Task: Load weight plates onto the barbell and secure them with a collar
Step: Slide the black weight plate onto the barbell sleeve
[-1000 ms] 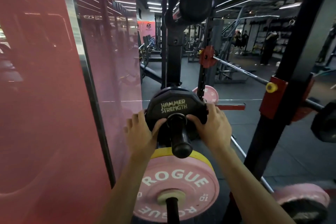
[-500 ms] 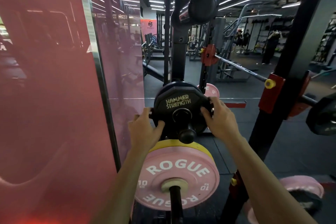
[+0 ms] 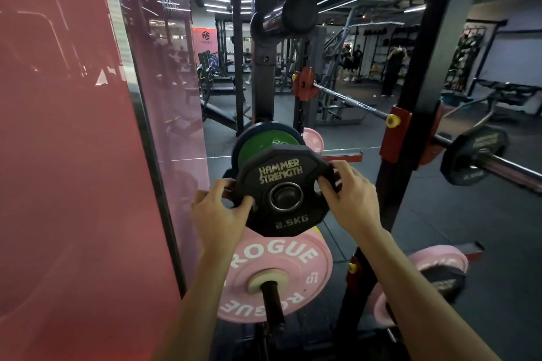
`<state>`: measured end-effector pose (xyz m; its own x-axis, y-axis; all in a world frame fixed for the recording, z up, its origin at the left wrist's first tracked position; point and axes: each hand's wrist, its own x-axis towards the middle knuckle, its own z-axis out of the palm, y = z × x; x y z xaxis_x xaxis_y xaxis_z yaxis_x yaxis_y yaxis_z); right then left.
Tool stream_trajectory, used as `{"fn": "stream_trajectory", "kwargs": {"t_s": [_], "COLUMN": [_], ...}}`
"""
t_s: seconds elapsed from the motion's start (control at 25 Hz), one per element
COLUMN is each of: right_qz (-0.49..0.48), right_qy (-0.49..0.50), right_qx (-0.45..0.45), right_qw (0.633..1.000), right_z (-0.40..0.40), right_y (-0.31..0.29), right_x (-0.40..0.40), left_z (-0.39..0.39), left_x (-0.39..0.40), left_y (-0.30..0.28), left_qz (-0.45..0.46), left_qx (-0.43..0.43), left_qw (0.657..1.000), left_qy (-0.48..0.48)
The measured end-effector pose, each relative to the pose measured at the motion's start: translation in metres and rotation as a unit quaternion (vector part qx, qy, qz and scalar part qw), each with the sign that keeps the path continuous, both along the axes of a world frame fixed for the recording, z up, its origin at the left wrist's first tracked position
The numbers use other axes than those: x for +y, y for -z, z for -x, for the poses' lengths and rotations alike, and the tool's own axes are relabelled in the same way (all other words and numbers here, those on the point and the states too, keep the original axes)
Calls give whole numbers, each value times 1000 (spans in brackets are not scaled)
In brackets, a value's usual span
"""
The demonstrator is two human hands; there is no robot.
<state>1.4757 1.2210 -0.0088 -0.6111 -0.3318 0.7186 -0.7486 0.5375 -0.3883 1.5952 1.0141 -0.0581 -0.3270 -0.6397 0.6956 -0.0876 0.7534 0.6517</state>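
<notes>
Black plate point(image 3: 283, 192) now off its peg, left hand point(image 3: 218, 214) and right hand point(image 3: 353, 199) fingers gripping its side cutouts

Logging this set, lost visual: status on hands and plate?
Left hand and right hand grip the 2.5 kg plate by its edges. Storage peg end shows through its hole. Green plate behind.

black plate point(image 3: 283, 192) "HAMMER STRENGTH", "2.5KG", pink plate point(image 3: 275, 275) "ROGUE", "10"

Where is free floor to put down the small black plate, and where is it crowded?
Free: the dark floor right of the rack upright, below the loaded barbell. Crowded: around the pink plate and the red panel.
</notes>
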Motion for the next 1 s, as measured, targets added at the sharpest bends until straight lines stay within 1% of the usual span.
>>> {"fn": "stream_trajectory", "kwargs": {"t_s": [0.2,0.36,0.48,0.6,0.68,0.88,1.0], "right_qz": [13,41,49,59,66,80,91], "right_qy": [-11,-6,29,65,94,198,244], "right_qx": [4,1,7,-13,-17,-40,-51], "right_qw": [1000,999,998,996,993,976,964], "right_z": [-39,-70,-94,-119,-132,-165,-173], "right_y": [-1,0,2,6,11,27,35], "right_x": [40,96,165,249,298,429,482], "left_z": [-38,-67,-83,-88,-89,-83,-73], "left_x": [39,92,157,229,274,394,447], "left_y": [-4,-18,-27,-23,-17,-10,-14], "left_qz": [-22,-16,8,31,23,34,44], "left_qx": [9,20,21,12,6,-22,-33], "left_qw": [1000,999,999,996,994,978,966], "left_qy": [6,25,42,82,105,207,251]}}
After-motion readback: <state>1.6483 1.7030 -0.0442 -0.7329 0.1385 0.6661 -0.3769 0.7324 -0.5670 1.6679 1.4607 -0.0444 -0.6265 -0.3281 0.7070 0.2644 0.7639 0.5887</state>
